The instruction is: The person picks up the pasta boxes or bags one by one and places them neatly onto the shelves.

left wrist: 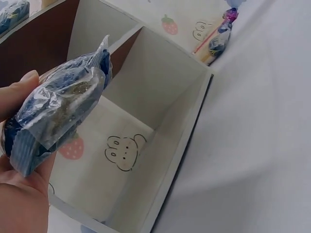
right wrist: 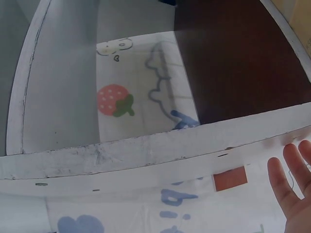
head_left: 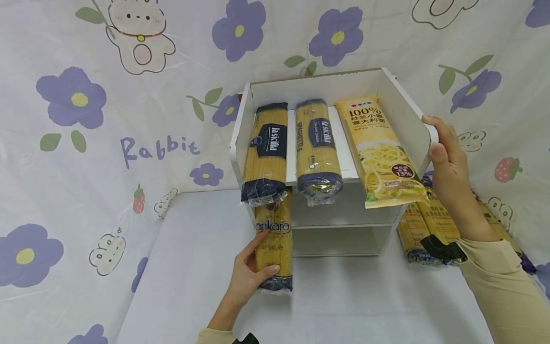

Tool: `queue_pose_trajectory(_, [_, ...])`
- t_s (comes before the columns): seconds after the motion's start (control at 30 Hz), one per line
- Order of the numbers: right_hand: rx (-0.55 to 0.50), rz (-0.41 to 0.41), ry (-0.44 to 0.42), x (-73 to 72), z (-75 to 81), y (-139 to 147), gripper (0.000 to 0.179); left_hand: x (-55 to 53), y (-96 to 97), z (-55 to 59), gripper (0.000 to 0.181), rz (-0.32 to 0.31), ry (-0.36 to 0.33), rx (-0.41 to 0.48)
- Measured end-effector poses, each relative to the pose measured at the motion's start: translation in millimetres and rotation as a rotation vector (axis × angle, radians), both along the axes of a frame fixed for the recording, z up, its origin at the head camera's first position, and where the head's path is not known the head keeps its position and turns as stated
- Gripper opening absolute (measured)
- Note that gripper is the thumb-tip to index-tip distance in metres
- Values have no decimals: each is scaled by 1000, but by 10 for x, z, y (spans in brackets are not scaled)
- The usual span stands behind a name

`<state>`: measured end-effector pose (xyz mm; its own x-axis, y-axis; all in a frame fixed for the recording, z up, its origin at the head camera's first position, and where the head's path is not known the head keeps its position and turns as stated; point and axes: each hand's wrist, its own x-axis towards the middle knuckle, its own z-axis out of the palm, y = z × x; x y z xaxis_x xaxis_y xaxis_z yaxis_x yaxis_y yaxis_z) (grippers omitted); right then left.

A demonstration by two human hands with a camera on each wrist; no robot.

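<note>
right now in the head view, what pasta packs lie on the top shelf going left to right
dark-blue-labelled la sicilia spaghetti pack → second la sicilia spaghetti pack with dark blue ends → yellow pasta bag with a noodle picture

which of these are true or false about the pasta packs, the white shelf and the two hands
1. The left hand holds the Ankara spaghetti pack. True.
2. Three packs lie on the top level of the white shelf unit. True.
3. The right hand holds a pack. False: its fingers rest on the shelf's right panel.
4. The yellow pack lies leftmost on top. False: it is rightmost.
</note>
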<state>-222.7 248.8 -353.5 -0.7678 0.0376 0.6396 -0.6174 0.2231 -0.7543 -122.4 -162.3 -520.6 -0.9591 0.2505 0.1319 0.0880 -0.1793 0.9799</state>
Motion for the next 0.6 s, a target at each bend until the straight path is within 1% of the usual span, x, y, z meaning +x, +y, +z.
queue_pose_trajectory(0.2, [-15, 9, -22, 13, 23, -18, 52, 0, 11, -41, 86, -1, -38, -25])
queue_pose_trajectory(0.33, [-31, 11, -25, 26, 37, -26, 53, -6, 7, -24, 85, -8, -30, -45])
queue_pose_trajectory(0.4, [-33, 7, -27, 31, 42, -32, 53, -7, 5, 10, 84, -12, -19, -52])
queue_pose_trajectory(0.47, [-23, -1, -25, 37, 50, -38, 52, -2, 8, 68, 82, -7, -21, -62])
queue_pose_trajectory(0.6, [-15, -9, -25, 35, 47, -43, 52, 22, 26, 236, 75, 26, -70, -107])
